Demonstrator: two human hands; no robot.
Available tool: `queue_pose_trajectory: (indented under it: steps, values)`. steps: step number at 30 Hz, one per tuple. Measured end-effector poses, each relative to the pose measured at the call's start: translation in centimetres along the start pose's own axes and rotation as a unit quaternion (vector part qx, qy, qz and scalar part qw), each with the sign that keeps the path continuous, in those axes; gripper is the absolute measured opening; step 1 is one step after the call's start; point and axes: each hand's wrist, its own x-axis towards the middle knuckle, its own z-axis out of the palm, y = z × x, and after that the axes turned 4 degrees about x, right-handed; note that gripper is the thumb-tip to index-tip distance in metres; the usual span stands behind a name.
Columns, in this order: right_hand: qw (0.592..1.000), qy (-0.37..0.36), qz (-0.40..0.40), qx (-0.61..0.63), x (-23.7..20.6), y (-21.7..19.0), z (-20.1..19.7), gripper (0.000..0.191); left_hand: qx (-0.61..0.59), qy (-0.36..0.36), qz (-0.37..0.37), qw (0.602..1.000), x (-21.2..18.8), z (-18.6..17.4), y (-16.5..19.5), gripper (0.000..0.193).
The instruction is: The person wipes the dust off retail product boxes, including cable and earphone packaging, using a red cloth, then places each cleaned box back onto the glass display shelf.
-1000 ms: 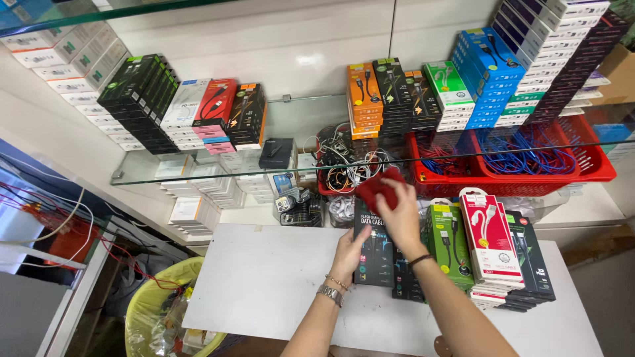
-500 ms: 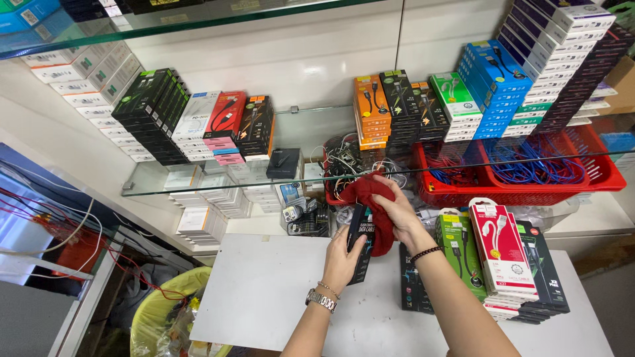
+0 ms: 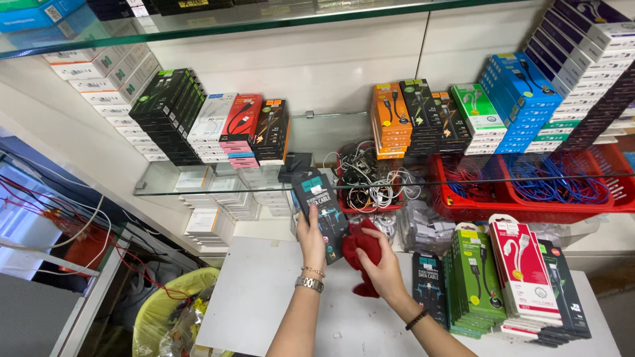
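L hand (image 3: 309, 231) grips dark cable pkg (image 3: 321, 205), held upright above white table (image 3: 264, 297), in front of glass shelf (image 3: 218, 182); R hand (image 3: 383, 268) clenched on red cloth (image 3: 360, 248) touching pkg's side; best wipe w/ firm, flat strokes, pkg kept steady.

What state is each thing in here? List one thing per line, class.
Left hand: closed on the black cable box, holding it upright.
Right hand: gripping the red cloth.
Black cable box: lifted off the white counter, sealed.
Red cloth: bunched, pressed against the box.
Red baskets: full of blue cables.
Yellow bin: open, holding rubbish.
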Motion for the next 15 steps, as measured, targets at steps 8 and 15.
queue_pose_trajectory:
  steps: [8, 15]
  values:
    - [0.908, -0.035, -0.225, -0.352, 6.5, -5.0, 5.1, 0.053, -0.253, -0.117, -0.111, 0.954, 1.6, 1.3, -0.6, 0.056]
    - [0.994, -0.038, -0.096, -0.04, 3.7, -2.0, 3.0, 0.06, -0.059, -0.083, -0.068, 0.992, 4.6, -2.2, 1.6, 0.06]
